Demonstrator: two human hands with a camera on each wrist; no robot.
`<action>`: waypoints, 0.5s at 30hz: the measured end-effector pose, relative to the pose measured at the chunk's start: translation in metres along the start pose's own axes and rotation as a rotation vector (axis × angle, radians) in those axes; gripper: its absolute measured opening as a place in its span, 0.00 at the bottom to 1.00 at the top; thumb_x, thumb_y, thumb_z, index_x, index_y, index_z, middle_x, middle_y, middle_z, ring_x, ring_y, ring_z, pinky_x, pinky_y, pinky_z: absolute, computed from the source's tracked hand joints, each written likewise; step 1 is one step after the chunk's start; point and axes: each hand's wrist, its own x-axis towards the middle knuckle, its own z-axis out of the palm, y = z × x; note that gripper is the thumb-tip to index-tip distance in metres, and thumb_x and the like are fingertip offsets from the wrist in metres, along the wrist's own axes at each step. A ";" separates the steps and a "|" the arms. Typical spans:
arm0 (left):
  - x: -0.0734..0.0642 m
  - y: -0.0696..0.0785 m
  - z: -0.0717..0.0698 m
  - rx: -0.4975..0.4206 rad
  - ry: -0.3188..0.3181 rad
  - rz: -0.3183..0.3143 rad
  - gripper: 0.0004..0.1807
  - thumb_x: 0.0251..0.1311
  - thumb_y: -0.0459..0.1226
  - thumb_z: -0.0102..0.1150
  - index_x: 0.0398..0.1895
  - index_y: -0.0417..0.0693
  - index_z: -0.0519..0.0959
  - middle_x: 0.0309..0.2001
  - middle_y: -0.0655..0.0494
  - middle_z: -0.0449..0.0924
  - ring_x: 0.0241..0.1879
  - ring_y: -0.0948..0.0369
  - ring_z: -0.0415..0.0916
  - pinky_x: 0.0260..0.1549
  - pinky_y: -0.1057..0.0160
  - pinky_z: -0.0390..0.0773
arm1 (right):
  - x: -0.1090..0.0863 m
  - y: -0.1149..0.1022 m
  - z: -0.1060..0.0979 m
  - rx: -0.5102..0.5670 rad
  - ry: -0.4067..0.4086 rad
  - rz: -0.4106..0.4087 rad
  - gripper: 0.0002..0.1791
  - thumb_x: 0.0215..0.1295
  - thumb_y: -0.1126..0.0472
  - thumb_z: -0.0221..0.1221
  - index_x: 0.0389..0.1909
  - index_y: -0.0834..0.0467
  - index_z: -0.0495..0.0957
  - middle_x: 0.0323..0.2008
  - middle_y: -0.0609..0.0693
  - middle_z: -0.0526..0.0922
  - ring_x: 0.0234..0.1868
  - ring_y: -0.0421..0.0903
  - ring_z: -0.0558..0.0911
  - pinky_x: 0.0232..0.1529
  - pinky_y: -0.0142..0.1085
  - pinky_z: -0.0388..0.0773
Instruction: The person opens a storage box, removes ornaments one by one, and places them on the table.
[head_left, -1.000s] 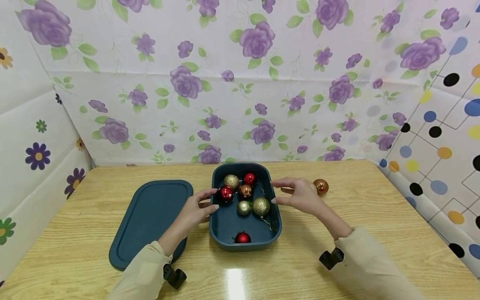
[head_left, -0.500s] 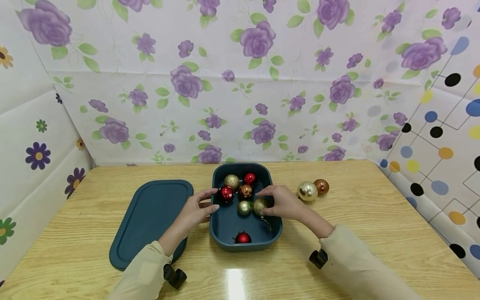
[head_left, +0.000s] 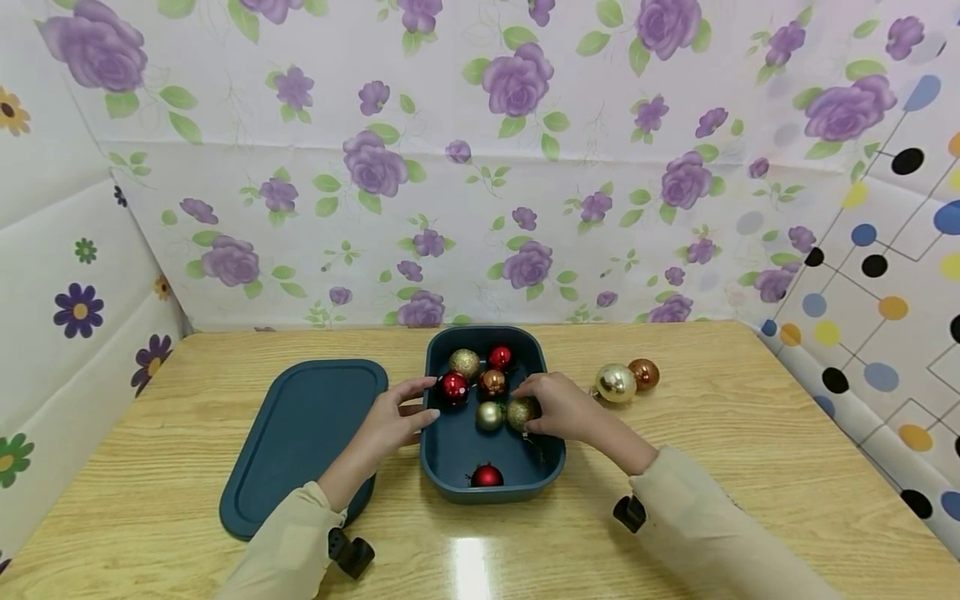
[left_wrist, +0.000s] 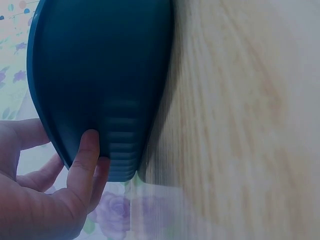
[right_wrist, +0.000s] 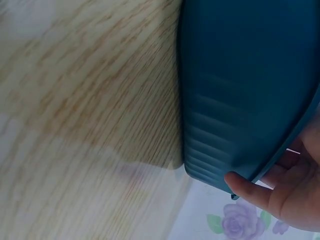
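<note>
A dark teal box (head_left: 491, 495) holds several Christmas baubles. My left hand (head_left: 386, 421) grips its left wall; the left wrist view shows fingers (left_wrist: 86, 160) on the outside and others at the rim. My right hand (head_left: 558, 407) reaches over the right rim, thumb and forefinger around a gold glitter bauble (head_left: 519, 412), which they partly cover. Another finger (right_wrist: 247, 189) lies outside the wall in the right wrist view. Near that bauble lie a plain gold bauble (head_left: 489, 416) and a copper one (head_left: 492, 382). A shiny red bauble (head_left: 453, 388) lies near my left fingertips.
The teal lid (head_left: 303, 442) lies on the wooden table (head_left: 675, 500), left of the box. A pale gold bauble (head_left: 616, 383) and a copper bauble (head_left: 644, 374) sit right of the box. Another red bauble (head_left: 487, 476) is at the box's near end. Flowered cloth hangs behind.
My right hand has moved left from the right rim into the box and closed around the gold glitter bauble, uncovering the pale gold bauble on the table. The left hand has stayed put.
</note>
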 end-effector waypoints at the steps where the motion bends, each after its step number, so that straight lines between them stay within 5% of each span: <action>1: 0.000 0.000 0.000 0.000 -0.001 0.003 0.26 0.60 0.31 0.55 0.63 0.46 0.65 0.63 0.39 0.60 0.58 0.43 0.64 0.42 0.53 0.78 | 0.000 0.000 0.000 -0.005 -0.003 -0.001 0.21 0.47 0.65 0.68 0.45 0.66 0.79 0.45 0.59 0.79 0.45 0.53 0.79 0.43 0.41 0.77; 15: -0.001 -0.001 0.000 0.005 0.002 0.011 0.26 0.60 0.31 0.55 0.63 0.46 0.65 0.62 0.39 0.61 0.58 0.43 0.63 0.42 0.53 0.78 | 0.000 -0.001 -0.001 -0.023 0.011 -0.010 0.19 0.48 0.65 0.67 0.44 0.66 0.80 0.44 0.59 0.80 0.44 0.53 0.79 0.43 0.41 0.77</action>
